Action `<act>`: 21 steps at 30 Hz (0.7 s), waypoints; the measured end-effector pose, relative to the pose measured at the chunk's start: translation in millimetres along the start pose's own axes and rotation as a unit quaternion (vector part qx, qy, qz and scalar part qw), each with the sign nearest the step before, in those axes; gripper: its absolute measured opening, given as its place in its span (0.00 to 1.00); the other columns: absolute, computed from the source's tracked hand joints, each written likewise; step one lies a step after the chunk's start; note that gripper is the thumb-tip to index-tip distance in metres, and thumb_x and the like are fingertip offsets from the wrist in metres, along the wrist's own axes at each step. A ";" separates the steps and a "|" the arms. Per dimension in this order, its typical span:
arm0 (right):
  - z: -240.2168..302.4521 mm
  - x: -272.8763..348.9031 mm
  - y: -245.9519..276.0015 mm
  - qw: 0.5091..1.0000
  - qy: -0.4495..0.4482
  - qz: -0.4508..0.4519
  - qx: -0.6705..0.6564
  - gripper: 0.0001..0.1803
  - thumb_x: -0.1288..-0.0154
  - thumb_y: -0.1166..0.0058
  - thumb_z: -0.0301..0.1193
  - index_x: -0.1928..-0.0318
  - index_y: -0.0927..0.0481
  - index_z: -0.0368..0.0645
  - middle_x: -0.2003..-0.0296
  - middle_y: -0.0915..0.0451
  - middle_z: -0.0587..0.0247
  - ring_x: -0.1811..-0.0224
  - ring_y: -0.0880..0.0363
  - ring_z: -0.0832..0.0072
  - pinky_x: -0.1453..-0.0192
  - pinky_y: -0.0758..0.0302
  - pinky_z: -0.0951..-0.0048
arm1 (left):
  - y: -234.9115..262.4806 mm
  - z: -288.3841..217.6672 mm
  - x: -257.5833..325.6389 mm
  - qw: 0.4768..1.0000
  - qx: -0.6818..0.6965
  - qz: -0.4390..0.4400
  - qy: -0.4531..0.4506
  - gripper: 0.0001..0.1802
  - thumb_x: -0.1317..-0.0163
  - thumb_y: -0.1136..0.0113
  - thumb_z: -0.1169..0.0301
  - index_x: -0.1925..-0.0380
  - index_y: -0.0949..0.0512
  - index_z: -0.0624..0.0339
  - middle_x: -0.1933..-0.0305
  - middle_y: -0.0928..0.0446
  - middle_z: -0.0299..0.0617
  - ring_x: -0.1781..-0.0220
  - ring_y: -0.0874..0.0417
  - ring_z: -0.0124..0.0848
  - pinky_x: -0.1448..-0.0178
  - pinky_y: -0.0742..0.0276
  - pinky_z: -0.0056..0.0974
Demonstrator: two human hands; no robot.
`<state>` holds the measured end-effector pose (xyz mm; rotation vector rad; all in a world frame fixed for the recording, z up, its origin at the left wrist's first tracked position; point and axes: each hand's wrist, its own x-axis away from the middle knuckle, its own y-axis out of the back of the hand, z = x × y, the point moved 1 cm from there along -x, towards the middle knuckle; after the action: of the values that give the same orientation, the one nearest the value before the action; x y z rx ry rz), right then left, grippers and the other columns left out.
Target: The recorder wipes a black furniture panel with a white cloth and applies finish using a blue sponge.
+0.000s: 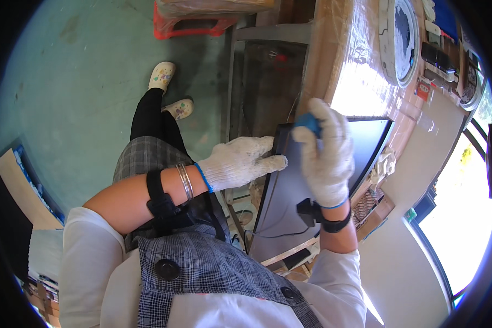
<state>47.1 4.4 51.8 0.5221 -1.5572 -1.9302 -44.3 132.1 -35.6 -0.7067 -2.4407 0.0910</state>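
Here we are with the panel (287, 205), lying tilted between three and five o'clock, its grey face turned up and a thin black frame around it. At three o'clock our right hand (328, 156), gloved in white knit, pinches a blue pad (308, 124) between thumb and fingers over the panel's upper part; whether the pad touches the face, we cannot tell. Our left hand (243, 160), near the clock's centre, has its fingers loosely extended at the panel's nine-o'clock edge, thumb tip over the face, gripping nothing; actual contact is unclear.

How does it handle? We'd judge the panel stiff, flat and awkwardly broad, moderately heavy, with a smooth face that looks slippery to knit and easily scratched or cracked. Best hold, we reckon, is the frame on opposite long edges, thumbs off the face. The pad seems light and soft, so a light pinch should do.

Mind the cable (279, 235) at five o'clock, crossing the panel's lower part: it could snag. The film-wrapped bench (341, 41) shines at one o'clock, with a white tub (389, 54) at two.
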 end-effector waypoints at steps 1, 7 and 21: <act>15.8 -6.9 -3.9 0.999 0.032 -0.001 -0.004 0.27 0.46 0.34 0.30 0.44 0.25 0.43 0.57 0.22 0.55 0.56 0.23 0.57 0.52 0.24 0.60 | 1.2 2.4 0.2 1.000 -0.002 0.000 0.001 0.30 0.35 0.50 0.38 0.43 0.25 0.44 0.52 0.18 0.43 0.48 0.18 0.44 0.49 0.22 0.46; 3.1 -6.3 4.7 0.997 0.078 0.016 0.021 0.25 0.44 0.36 0.29 0.44 0.25 0.42 0.55 0.23 0.54 0.57 0.23 0.57 0.54 0.24 0.59 | -2.8 13.2 -4.4 0.998 0.050 -0.011 -0.044 0.29 0.36 0.50 0.38 0.46 0.24 0.45 0.55 0.18 0.44 0.50 0.18 0.45 0.51 0.21 0.46; -79.7 16.7 22.6 0.986 -0.137 -0.032 0.088 0.22 0.36 0.40 0.32 0.42 0.25 0.44 0.56 0.22 0.54 0.53 0.25 0.55 0.48 0.26 0.58 | -6.6 10.1 -8.0 0.990 0.119 0.005 -0.079 0.25 0.32 0.45 0.48 0.47 0.23 0.57 0.63 0.19 0.48 0.60 0.18 0.35 0.53 0.24 0.38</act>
<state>90.0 -68.3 56.1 0.3962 -1.9174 -1.9900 -47.5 123.3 -46.7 -0.6249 -2.5199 0.4509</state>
